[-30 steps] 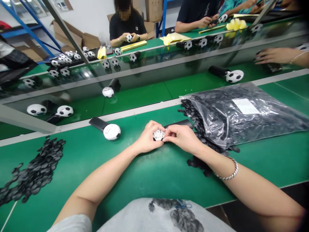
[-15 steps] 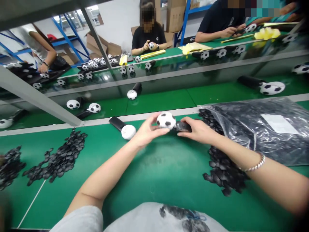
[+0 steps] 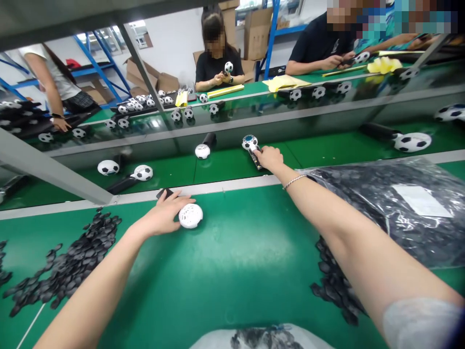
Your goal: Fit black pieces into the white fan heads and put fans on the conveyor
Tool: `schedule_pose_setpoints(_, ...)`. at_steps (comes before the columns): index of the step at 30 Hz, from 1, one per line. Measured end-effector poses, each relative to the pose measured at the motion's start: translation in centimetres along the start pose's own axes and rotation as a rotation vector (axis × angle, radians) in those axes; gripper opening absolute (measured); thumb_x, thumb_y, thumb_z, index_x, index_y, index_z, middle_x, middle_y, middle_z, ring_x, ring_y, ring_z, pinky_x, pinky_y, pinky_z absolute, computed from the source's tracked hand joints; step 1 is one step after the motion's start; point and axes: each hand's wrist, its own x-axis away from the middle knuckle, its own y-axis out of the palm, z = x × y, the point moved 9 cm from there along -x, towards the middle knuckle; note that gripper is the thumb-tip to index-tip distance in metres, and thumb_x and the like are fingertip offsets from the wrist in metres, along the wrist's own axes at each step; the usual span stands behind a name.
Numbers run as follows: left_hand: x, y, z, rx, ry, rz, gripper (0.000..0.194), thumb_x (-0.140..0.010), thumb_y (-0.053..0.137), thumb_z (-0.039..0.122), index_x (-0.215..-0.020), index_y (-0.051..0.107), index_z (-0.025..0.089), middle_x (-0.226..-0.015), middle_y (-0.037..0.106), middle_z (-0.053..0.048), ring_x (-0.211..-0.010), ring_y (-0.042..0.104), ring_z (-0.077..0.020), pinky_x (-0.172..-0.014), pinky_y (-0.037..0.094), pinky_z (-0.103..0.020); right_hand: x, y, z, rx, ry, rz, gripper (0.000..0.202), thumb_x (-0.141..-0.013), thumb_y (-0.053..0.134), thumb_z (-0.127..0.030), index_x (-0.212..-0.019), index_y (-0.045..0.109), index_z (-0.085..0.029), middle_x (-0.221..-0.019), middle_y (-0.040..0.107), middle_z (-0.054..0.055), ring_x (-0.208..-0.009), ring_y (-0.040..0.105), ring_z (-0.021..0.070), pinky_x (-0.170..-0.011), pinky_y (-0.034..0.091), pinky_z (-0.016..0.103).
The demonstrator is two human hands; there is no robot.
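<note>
My right hand (image 3: 271, 159) reaches over the far green belt and grips the black handle of a soccer-ball-patterned handheld fan (image 3: 250, 143). The round head points away from me, with a bluish patch on it. My left hand (image 3: 165, 213) lies over the dark handle of a second fan with a white slotted head (image 3: 191, 216) on the near green table. The fingers of this hand are spread, its thumb beside the head; the handle is mostly hidden beneath it.
Loose black pieces (image 3: 72, 266) lie heaped at the left; more black pieces (image 3: 334, 281) lie under my right forearm. A clear bag (image 3: 381, 194) of dark parts is at right. Several fans rest on the belt (image 3: 174, 172). A slanted metal post (image 3: 54, 167) stands left. Co-workers sit opposite.
My right hand has carried the soccer-ball fan forward from the near table onto the belt. My left hand has let go of it and moved left to the white-headed fan.
</note>
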Motion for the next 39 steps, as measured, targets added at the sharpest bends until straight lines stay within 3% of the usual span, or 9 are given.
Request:
schedule_pose_setpoints(2, -0.6, 0.1, 1.0, -0.001, 0.041, -0.001, 0.056, -0.066, 0.050, 0.018, -0.121, 0.049, 0.027, -0.127, 0.054, -0.005, -0.124, 0.039, -0.0315, -0.104, 0.013, -0.060, 0.6, -1.5, -0.3, 0.067, -0.042, 0.015, 0.045, -0.077, 0.062, -0.037, -0.111, 0.056, -0.007, -0.122, 0.048, 0.021, -0.117, 0.040, 0.0348, -0.094, 0.034, 0.047)
schedule_pose_setpoints(4, -1.3, 0.1, 1.9, -0.006, 0.051, 0.013, 0.047, -0.070, 0.050, 0.023, -0.117, 0.052, 0.024, -0.118, 0.059, -0.006, -0.110, 0.053, -0.0291, -0.100, 0.030, -0.052, 2.5, -3.5, -1.0, 0.117, -0.167, -0.012, 0.045, -0.074, 0.065, -0.034, -0.113, 0.057, -0.012, -0.122, 0.049, 0.017, -0.113, 0.045, 0.0299, -0.094, 0.036, 0.040)
schedule_pose_setpoints(8, -2.4, 0.7, 3.9, -0.073, -0.013, 0.099, 0.046, -0.080, 0.044, 0.039, -0.120, 0.046, 0.016, -0.112, 0.059, -0.014, -0.101, 0.057, -0.0316, -0.080, 0.047, -0.041, 10.2, -8.5, -1.1, 0.066, -0.451, -0.131, 0.029, -0.077, 0.063, -0.030, -0.102, 0.063, -0.015, -0.103, 0.060, 0.008, -0.090, 0.059, 0.0189, -0.080, 0.044, 0.028)
schedule_pose_setpoints(11, -3.0, 1.6, 6.8, -0.093, -0.054, 0.173, 0.055, -0.085, 0.038, 0.045, -0.126, 0.037, 0.009, -0.113, 0.057, -0.018, -0.103, 0.056, -0.0318, -0.082, 0.046, -0.040, 16.2, -11.0, 1.6, 0.094, -0.450, -0.185, 0.022, -0.078, 0.063, -0.028, -0.096, 0.064, -0.016, -0.088, 0.065, 0.003, -0.077, 0.061, 0.0152, -0.071, 0.046, 0.024)
schedule_pose_setpoints(16, -4.0, 2.6, 11.8, -0.268, -0.113, 0.259, 0.068, -0.087, 0.037, 0.043, -0.133, 0.023, -0.006, -0.107, 0.057, -0.025, -0.096, 0.058, -0.0339, -0.075, 0.047, -0.040, 21.8, -10.6, 7.4, 0.462, -0.353, -0.186, 0.014, -0.082, 0.058, -0.026, -0.092, 0.064, -0.018, -0.090, 0.064, 0.005, -0.082, 0.059, 0.0198, -0.067, 0.045, 0.028)
schedule_pose_setpoints(20, -4.4, 2.5, 13.0, -0.280, -0.125, 0.268, 0.068, -0.087, 0.037, 0.042, -0.134, 0.024, -0.005, -0.108, 0.057, -0.024, -0.095, 0.058, -0.0332, -0.073, 0.047, -0.039, 22.3, -10.9, 9.5, 0.706, -0.304, 0.018, 0.029, -0.083, 0.056, -0.030, -0.107, 0.059, -0.015, -0.105, 0.059, 0.012, -0.092, 0.052, 0.0263, -0.073, 0.043, 0.034)
schedule_pose_setpoints(25, -4.2, 2.1, 12.6, -0.227, -0.131, 0.253, 0.063, -0.086, 0.037, 0.043, -0.133, 0.028, 0.001, -0.110, 0.058, -0.021, -0.098, 0.058, -0.0319, -0.076, 0.047, -0.038, 21.8, -13.1, 12.0, 0.723, -0.195, 0.283, 0.048, -0.083, 0.052, -0.040, -0.124, 0.046, -0.015, -0.129, 0.046, 0.014, -0.115, 0.037, 0.0323, -0.086, 0.033, 0.044)
schedule_pose_setpoints(30, -4.2, 2.2, 12.5, -0.176, -0.115, 0.243, 0.059, -0.087, 0.034, 0.044, -0.131, 0.031, 0.005, -0.110, 0.058, -0.019, -0.100, 0.058, -0.0310, -0.077, 0.047, -0.038, 20.7, -14.6, 15.6, 0.750, -0.137, 0.321, 0.040, -0.084, 0.046, -0.034, -0.122, 0.050, -0.023, -0.130, 0.047, 0.010, -0.118, 0.034, 0.0320, -0.089, 0.027, 0.047)
schedule_pose_setpoints(39, -4.2, 2.3, 12.5, -0.157, -0.132, 0.216, 0.060, -0.086, 0.031, 0.047, -0.131, 0.030, 0.006, -0.107, 0.058, -0.018, -0.097, 0.057, -0.0333, -0.074, 0.047, -0.039, 17.4, -19.3, 22.1, 0.727, -0.062, 0.290, 0.039, -0.085, 0.046, -0.030, -0.123, 0.051, -0.022, -0.130, 0.047, 0.011, -0.118, 0.035, 0.0330, -0.090, 0.029, 0.050)
